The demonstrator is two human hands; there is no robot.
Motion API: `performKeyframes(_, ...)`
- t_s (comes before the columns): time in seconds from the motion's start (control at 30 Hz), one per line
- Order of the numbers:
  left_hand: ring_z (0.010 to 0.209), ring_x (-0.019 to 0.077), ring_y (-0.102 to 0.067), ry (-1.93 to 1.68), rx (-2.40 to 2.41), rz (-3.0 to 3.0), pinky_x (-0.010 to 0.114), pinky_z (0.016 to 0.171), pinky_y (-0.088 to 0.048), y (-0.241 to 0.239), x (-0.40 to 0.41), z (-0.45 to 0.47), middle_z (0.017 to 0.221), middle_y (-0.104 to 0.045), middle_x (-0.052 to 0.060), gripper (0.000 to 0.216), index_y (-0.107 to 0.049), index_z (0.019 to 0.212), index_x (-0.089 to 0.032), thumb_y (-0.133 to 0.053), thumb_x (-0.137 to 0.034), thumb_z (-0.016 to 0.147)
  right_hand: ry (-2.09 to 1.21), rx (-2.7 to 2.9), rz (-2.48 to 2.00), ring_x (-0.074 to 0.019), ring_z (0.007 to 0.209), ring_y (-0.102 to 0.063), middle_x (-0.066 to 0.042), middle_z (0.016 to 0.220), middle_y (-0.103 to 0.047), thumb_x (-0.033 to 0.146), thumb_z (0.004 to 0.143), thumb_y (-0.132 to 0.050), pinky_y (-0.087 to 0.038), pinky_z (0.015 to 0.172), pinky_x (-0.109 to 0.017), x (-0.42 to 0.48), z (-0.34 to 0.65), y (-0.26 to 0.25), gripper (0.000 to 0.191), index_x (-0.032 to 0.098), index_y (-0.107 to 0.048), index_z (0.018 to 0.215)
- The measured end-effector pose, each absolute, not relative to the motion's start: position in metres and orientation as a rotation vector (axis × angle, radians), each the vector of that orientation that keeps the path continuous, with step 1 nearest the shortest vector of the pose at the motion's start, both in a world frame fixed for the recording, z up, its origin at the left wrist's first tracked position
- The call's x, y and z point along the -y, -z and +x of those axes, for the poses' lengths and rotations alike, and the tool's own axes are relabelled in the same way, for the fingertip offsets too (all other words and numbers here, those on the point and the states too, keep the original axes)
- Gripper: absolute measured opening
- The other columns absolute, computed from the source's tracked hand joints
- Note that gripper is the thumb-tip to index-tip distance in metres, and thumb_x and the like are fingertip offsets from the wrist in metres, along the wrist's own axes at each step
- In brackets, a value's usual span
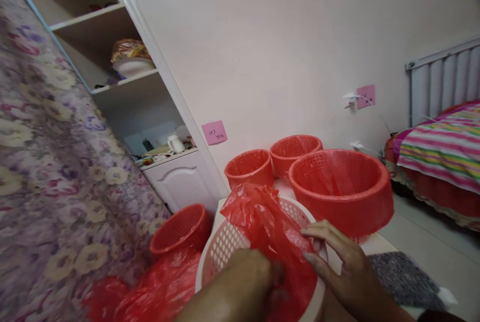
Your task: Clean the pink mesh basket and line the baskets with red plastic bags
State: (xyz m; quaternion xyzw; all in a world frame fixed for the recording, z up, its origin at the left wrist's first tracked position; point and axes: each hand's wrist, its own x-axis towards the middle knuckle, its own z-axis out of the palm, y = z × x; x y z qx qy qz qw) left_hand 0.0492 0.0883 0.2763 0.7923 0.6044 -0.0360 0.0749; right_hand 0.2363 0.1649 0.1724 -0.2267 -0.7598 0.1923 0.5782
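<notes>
A white perforated plastic basket (225, 247) stands in front of me. A thin red plastic bag (258, 212) lies crumpled inside it, with part of it bunched up over the far rim. My left hand (243, 282) reaches down into the basket with its fingers curled on the bag; motion blurs the fingertips. At the right side of the rim, my right hand (345, 262) pinches the bag between thumb and fingers. Close behind the basket, a large red basket (341, 212) has a clear red film over its wall.
Two smaller red baskets (249, 177) stand farther back by the wall. Left of the white basket are another red basket (182, 229) and a heap of red plastic bags (161, 287). A grey speckled mat (405, 277) lies at right. A floral curtain (67, 187) hangs left.
</notes>
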Motion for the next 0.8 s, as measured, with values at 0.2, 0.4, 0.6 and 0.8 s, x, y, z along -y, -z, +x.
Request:
performKeyframes(0.2,0.127,0.0264,-0.046,-0.454,-2.019,2.701,0.045,0.099,-0.045,-0.293,-0.102,0.01,0.141,-0.045,0.014,0.061,-0.034,0.141,-0.022,-0.048,-0.005,0.083,-0.593,2.1,-0.708,-0.0347,0.125,-0.052,-0.015,0.131,-0.06,0.054,0.073,-0.073,-0.045,0.104,-0.055,-0.16,0.22,-0.19,0.066,0.019,-0.057,0.127)
performKeyframes(0.4,0.143,0.0283,-0.025,-0.342,-1.834,3.047,0.054,0.114,-0.028,-0.274,-0.126,0.004,0.151,-0.038,0.009,0.029,-0.058,0.108,-0.02,-0.045,-0.004,0.088,-0.677,1.993,-0.647,-0.0243,0.12,-0.056,-0.012,0.122,-0.064,0.037,0.095,-0.047,-0.046,0.104,-0.046,-0.154,0.213,-0.195,0.032,0.02,-0.058,0.12)
performKeyframes(0.6,0.096,0.0225,-0.055,-0.65,-2.017,3.024,0.042,0.082,-0.049,-0.291,-0.083,-0.009,0.117,-0.066,0.005,0.018,-0.055,0.088,-0.018,-0.041,-0.008,0.093,-0.622,1.832,-0.699,-0.0171,0.121,-0.055,-0.003,0.126,-0.062,0.03,0.099,-0.038,-0.044,0.105,-0.036,-0.145,0.241,-0.193,0.029,0.03,-0.057,0.121)
performKeyframes(0.8,0.09,0.0097,-0.065,-1.011,-1.99,2.894,0.016,0.077,-0.051,-0.291,-0.004,-0.027,0.1,-0.067,0.003,0.015,-0.053,0.106,-0.02,-0.044,-0.016,0.094,-0.12,1.923,-0.523,-0.0155,0.108,-0.062,-0.003,0.114,-0.067,0.016,0.09,-0.054,-0.051,0.091,-0.023,-0.128,0.264,-0.188,0.038,0.028,-0.052,0.127)
